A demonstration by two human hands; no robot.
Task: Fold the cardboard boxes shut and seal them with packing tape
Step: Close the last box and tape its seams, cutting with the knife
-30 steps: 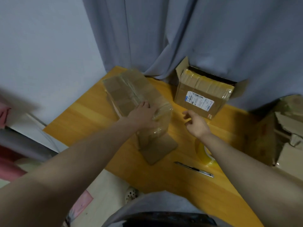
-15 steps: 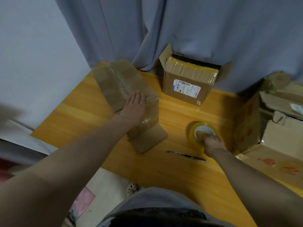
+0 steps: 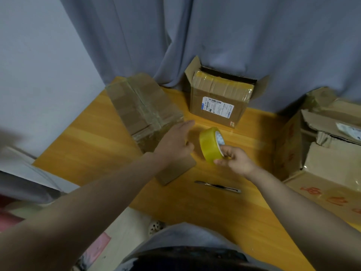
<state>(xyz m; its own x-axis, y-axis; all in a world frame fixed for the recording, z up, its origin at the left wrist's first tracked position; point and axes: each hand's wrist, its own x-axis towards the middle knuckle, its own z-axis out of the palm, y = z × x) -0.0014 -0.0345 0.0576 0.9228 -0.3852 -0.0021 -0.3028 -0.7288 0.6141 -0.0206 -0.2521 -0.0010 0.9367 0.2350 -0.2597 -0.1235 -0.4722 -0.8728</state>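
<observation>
A long taped cardboard box (image 3: 142, 106) lies on the yellow wooden table (image 3: 93, 145) at the left, one flap sticking out toward me. My right hand (image 3: 234, 160) holds a roll of yellowish packing tape (image 3: 211, 145) upright above the table, fingers curled round its lower rim. My left hand (image 3: 175, 141) hovers just left of the roll with fingers loosely extended, off the box. A second box (image 3: 220, 102) with a shipping label stands at the back, its flaps open.
A utility knife (image 3: 218, 186) lies on the table in front of my right hand. Torn open cardboard boxes (image 3: 328, 153) crowd the right side. A grey curtain (image 3: 214, 36) hangs behind the table. The table's left edge drops to the floor.
My right hand picked the tape roll up off the table and brought it toward the middle. My left hand lifted off the long box and moved right, toward the roll.
</observation>
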